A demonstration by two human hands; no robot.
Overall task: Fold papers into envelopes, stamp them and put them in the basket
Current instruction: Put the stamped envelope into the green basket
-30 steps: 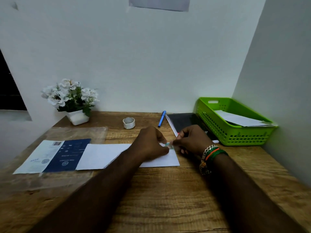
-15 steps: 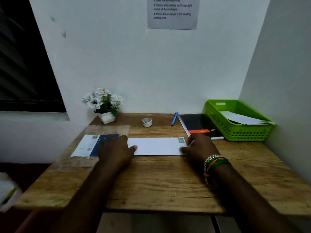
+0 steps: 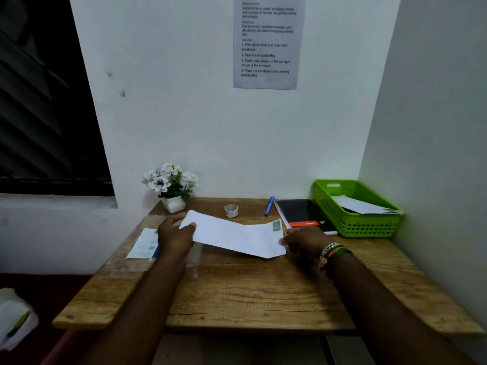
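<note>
A white envelope (image 3: 234, 237) with a small stamp (image 3: 276, 225) in its top right corner is lifted off the wooden desk (image 3: 250, 291). My left hand (image 3: 175, 234) grips its left end, thumb on top. My right hand (image 3: 305, 239) holds the right end near the lower corner. The envelope sags in the middle. At the back right stands the green basket (image 3: 369, 227), with white envelopes (image 3: 361, 205) inside it.
A blue and white sheet (image 3: 145, 245) in a clear sleeve lies on the left. A flower pot (image 3: 172, 204), a tape roll (image 3: 231, 210), a blue pen (image 3: 269, 206) and a black notebook (image 3: 303, 213) line the back. White walls close in behind and at right.
The envelope lay flat on the desk under both hands; now both hands have lifted it. The view has pulled back and tilted upward.
</note>
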